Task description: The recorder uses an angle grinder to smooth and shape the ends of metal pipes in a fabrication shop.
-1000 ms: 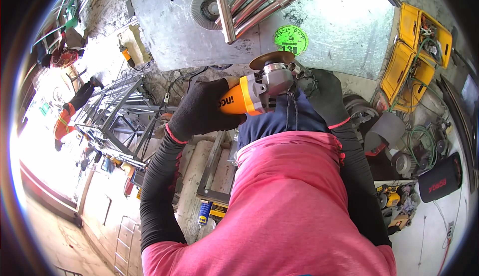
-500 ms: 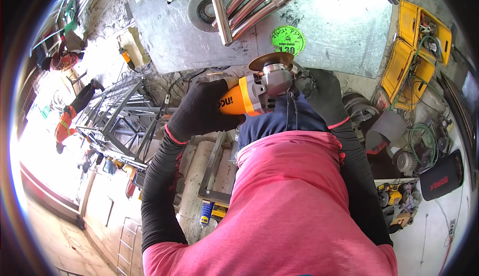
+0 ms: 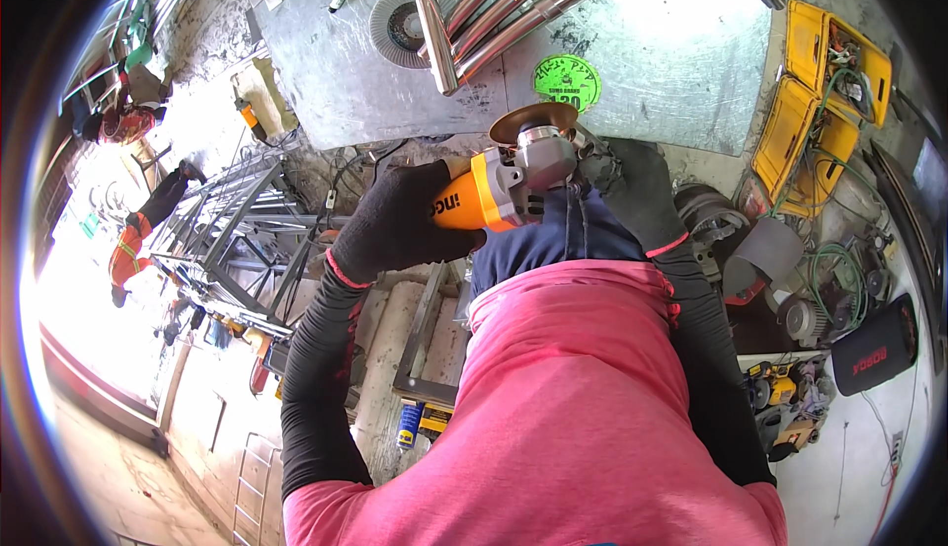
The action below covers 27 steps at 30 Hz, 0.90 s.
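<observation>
An angle grinder (image 3: 484,194) with an orange body, grey gear head and brown disc (image 3: 533,123) is held in front of my waist. My left hand (image 3: 400,212), in a black glove, is wrapped round the orange body. My right hand (image 3: 637,194), also gloved, is closed at the far side of the gear head; its grip is partly hidden, and a side handle cannot be made out. The disc faces the metal-topped table (image 3: 671,102), close to its near edge. A few small orange sparks show near the tool and over the table.
On the table lie polished metal tubes (image 3: 533,8), a flap disc (image 3: 403,29) and a round green label (image 3: 567,83). Open yellow toolboxes (image 3: 805,146) stand at the right. A steel frame (image 3: 247,230) and a person in orange (image 3: 128,250) are at the left; a blue spray can (image 3: 409,425) is below.
Small orange sparks now show over the tubes and near my left hand. The grinder and both hands hold almost the same place; the view has shifted slightly.
</observation>
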Available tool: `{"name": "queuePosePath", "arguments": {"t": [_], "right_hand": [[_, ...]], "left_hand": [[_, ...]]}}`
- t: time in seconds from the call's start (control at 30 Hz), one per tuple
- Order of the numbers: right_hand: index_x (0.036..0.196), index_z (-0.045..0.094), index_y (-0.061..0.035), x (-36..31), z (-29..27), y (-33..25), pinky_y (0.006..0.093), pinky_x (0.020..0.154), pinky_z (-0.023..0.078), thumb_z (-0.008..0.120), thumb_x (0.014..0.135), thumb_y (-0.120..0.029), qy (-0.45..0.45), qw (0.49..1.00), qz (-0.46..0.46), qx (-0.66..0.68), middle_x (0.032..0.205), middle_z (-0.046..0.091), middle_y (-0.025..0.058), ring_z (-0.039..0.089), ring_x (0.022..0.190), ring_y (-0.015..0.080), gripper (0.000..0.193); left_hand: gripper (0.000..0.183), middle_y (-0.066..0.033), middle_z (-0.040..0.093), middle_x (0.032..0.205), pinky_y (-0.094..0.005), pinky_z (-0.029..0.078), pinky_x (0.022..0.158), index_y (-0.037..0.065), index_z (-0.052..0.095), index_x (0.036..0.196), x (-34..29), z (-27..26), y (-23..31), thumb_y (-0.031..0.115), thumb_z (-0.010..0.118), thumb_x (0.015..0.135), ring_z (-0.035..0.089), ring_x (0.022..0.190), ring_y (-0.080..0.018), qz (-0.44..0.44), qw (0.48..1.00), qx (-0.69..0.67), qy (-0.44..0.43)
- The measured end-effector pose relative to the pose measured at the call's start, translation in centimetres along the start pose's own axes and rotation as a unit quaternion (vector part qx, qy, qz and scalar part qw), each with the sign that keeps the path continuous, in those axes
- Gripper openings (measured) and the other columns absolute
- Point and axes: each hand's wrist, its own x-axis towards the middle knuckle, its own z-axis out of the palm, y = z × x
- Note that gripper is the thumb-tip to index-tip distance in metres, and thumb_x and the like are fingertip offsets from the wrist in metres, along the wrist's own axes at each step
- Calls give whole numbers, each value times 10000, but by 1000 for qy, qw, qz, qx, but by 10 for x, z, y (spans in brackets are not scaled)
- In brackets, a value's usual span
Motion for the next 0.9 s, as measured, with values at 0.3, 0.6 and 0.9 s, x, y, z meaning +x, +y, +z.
{"name": "queuePosePath", "arguments": {"t": [0.3,0.6,0.9], "right_hand": [[1254,803,-150,1,-2,-6,473,821,615,788,960,-299,-22,999,32,24,1057,816,161,781,933,398,330],[1209,821,-131,6,-4,-7,482,874,601,780,936,-217,-18,999,-17,22,1096,824,152,779,997,399,289],[1239,780,-57,6,-1,12,486,857,611,751,919,-153,-55,998,-31,31,1063,797,223,764,976,465,336]], "left_hand": [[642,-100,805,1030,-367,616,860,31,728,1342,-7,-1,1,199,1008,789,768,891,-173,-38,999,-30,-15],[630,-63,800,1099,-314,602,878,-7,713,1344,-47,10,-1,112,976,784,704,965,-87,-41,980,-189,51],[702,-118,798,980,-355,609,809,0,722,1364,-27,20,-23,211,998,754,767,837,-173,2,998,-28,48]]}}
